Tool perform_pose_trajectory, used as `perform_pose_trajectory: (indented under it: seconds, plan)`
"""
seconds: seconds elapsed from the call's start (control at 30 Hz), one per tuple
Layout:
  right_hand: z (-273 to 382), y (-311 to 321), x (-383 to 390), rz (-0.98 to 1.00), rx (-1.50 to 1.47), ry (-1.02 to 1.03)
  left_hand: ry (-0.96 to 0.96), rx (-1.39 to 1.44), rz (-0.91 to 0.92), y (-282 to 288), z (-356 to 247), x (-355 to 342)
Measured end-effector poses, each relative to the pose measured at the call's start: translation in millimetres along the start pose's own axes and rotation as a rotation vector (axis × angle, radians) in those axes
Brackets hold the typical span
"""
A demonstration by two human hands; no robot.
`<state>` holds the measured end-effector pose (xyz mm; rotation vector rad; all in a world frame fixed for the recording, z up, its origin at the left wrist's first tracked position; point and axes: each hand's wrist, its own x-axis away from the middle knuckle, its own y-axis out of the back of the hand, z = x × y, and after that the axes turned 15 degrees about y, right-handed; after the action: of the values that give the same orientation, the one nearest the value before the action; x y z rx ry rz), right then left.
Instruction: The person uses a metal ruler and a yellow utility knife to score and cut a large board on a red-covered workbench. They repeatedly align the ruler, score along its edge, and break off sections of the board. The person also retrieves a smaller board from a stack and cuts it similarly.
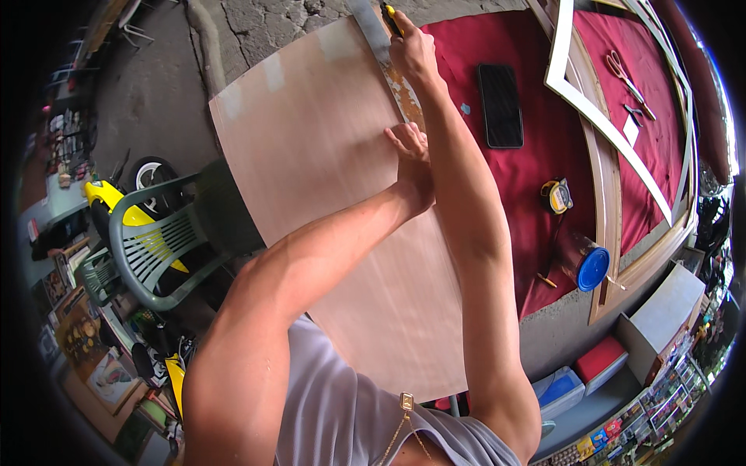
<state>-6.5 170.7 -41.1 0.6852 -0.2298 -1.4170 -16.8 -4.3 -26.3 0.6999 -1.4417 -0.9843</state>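
A large thin plywood sheet (326, 155) lies in front of me, partly over a dark red cloth (454, 46). A long metal straightedge (371, 35), grey with worn rusty patches, runs along its right side. My left hand (410, 144) presses down at the near visible end of the straightedge, fingers spread on it and the wood. Farther out, my right hand (416, 54) is closed around a yellow and black utility knife (392, 19) beside the straightedge's far part. The blade tip is too small to make out.
Right of the sheet lie a black phone (500, 106), a tape measure (556, 196) and a blue-lidded can (593, 268). Beyond are wooden frame pieces (606, 128) and scissors (628, 81). A green plastic chair (159, 241) stands at the left; cracked ground (272, 23) shows at the far side.
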Motion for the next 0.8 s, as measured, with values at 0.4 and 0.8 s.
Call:
perform_pose_trajectory:
  seconds: [0.4, 0.8]
  plan:
    - [-16.7, -4.0, -19.0, 0.066, -0.007, 0.130, 0.098, 0.022, -0.185, -21.6, -7.5, 0.3]
    - [-14.8, 15.5, -37.9, 0.339, 0.167, 0.164, 0.163, -0.038, 0.016, 10.3, -12.7, 1.6]
